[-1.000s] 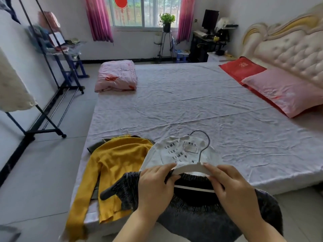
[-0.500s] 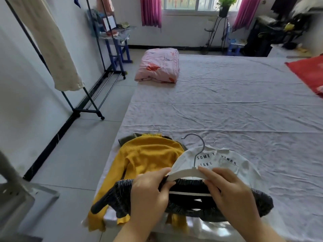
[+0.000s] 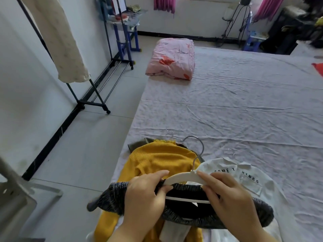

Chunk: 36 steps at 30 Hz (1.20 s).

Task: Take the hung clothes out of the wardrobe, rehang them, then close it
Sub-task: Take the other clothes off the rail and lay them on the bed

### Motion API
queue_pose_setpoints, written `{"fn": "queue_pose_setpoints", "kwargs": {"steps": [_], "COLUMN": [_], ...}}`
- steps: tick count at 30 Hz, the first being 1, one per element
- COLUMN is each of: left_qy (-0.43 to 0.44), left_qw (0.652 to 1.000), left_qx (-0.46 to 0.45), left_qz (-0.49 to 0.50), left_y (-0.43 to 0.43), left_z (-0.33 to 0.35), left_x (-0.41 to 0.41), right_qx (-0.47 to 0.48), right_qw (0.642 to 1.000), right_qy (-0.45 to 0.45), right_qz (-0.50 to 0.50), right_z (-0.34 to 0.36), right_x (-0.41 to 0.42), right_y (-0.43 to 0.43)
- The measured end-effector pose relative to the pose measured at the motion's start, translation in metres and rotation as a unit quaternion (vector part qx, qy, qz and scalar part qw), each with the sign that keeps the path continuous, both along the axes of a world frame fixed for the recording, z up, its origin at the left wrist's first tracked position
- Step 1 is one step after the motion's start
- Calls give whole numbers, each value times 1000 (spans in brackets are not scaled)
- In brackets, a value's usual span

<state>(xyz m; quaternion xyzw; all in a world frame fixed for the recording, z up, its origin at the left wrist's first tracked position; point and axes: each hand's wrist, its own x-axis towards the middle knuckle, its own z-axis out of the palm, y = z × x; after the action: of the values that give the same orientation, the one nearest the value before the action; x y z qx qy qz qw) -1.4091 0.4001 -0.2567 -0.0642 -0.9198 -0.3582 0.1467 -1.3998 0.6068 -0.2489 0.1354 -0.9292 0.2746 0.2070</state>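
Observation:
A dark grey knitted sweater sits on a white hanger with a metal hook, held above the near edge of the bed. My left hand pinches the hanger's left shoulder together with the knit. My right hand grips the right shoulder the same way. Under them on the sheet lie a yellow ribbed sweater on an olive garment, and a white printed shirt, each with a hanger hook showing. The wardrobe is not in view.
A black clothes rack with a cream garment hanging on it stands along the left wall. A folded pink quilt lies at the bed's far corner. A blue shelf stand, a plant stand and a dark desk line the back wall.
The view has swung left and down, so the rack and floor fill more of the frame. Both hands keep the same hold on the hanger and grey sweater.

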Motion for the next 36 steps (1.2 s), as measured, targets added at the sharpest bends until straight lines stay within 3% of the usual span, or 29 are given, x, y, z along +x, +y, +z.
{"fn": "queue_pose_setpoints", "kwargs": {"steps": [13,17,20,26,32,36], "left_qy": [-74,-71,-125,-213,-292,-295], "left_qw": [996,996,990,971,947,944], "left_qx": [-17,-18,-24,-59,-96,-98], "left_qz": [50,48,55,92,93,115], "left_y": [-11,-1,7,15,18,21], "left_z": [11,-1,-30,-94,-124,-125], "left_x": [-9,-52,-93,-137,-125,-110], "right_qx": [-14,-25,-21,69,68,87], "right_qw": [994,986,975,935,910,907], "right_qy": [-55,-140,-213,-348,-404,-404], "right_qz": [90,83,52,34,59,81], "right_z": [9,-11,-48,-113,-137,-137], "right_x": [-33,-77,-118,-186,-160,-142], "right_y": [-2,5,4,-4,0,7]}}
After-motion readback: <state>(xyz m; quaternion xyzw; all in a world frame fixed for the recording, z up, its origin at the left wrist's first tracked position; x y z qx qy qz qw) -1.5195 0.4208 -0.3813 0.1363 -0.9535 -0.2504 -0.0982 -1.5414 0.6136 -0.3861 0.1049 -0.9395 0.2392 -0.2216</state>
